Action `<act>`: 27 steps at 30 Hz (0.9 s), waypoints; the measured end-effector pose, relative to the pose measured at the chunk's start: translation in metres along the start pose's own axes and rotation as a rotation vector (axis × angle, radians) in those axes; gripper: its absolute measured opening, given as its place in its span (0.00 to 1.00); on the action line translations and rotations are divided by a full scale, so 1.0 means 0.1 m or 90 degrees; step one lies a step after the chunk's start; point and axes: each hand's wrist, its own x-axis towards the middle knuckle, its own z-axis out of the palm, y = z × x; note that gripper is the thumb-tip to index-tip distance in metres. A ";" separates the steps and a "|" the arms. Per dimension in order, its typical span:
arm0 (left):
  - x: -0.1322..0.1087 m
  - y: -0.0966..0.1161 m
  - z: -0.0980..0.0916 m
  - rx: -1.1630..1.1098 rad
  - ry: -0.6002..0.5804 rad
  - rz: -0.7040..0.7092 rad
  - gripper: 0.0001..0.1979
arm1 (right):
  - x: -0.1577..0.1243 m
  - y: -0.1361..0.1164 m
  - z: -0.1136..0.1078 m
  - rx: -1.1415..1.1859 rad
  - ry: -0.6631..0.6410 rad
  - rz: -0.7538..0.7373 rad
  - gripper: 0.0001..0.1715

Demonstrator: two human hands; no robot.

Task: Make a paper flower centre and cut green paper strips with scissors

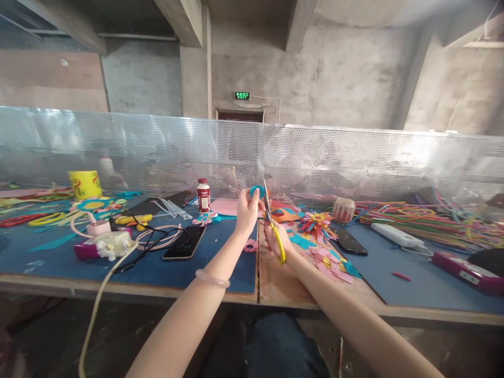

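Where Clearance Was Small: Faults to Be Guarded Against

As the blue piece [257, 191] was pinched between the thumb and fingers of the left hand [248, 210], the scissors [269, 214] were gripped in the right hand [277, 239] by the yellow handle [281, 248], with the tips directed away from the body. The blue piece was held raised above the table [244, 277], its right edge just beside the blades [265, 192]. Whether contact was made, or whether the blades were parted, could not be told.

Three faults were judged possible:

1. Cut fingers. Because the left fingertips were placed near the blades, injury could have been caused by a slip or an overlong stroke.
2. Ragged edge. Since the blue piece was supported only by a pinch, it was considered liable to bend or twist under blade pressure.
3. Lost piece. Where loose scraps [333, 265] and a paper flower [317, 224] were spread just right of the right hand, a dropped piece could have been mixed among them.
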 end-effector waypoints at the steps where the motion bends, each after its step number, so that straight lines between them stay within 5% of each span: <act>1: 0.00 0.01 0.00 -0.005 0.001 -0.002 0.13 | 0.00 0.00 0.00 -0.004 -0.002 -0.003 0.14; 27: 0.04 0.00 -0.06 -0.009 0.031 0.030 0.13 | -0.02 -0.06 -0.07 -0.090 -0.011 -0.068 0.10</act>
